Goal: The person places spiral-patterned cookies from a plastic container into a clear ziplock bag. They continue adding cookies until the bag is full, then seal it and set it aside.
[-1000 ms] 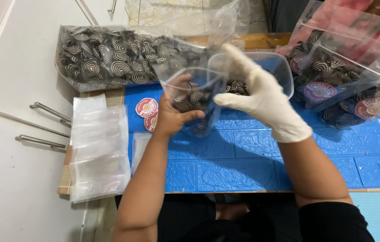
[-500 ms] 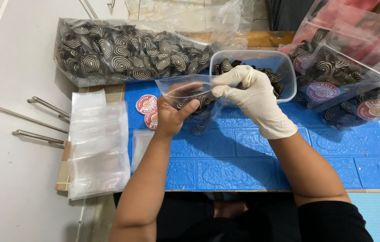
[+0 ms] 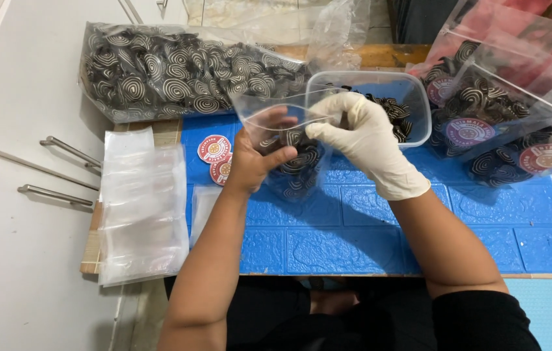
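Note:
My bare left hand (image 3: 256, 159) grips a small clear plastic bag (image 3: 292, 172) that is partly filled with dark swirl-patterned snacks. It holds the bag upright over the blue mat (image 3: 367, 227). My right hand (image 3: 360, 140), in a white glove, pinches the bag's open top edge. Just behind the hands stands a clear plastic tub (image 3: 412, 97) with more swirl snacks in it.
A large clear bag of swirl snacks (image 3: 172, 75) lies at the back left. Filled, labelled bags (image 3: 503, 123) are piled at the right. A stack of empty clear bags (image 3: 143, 208) lies at the left, with round red stickers (image 3: 216, 156) beside it. Metal handles (image 3: 61, 172) stick out at far left.
My gloved right hand has come back from the tub towards me and now pinches the bag's mouth. The bag has sunk a little lower over the mat.

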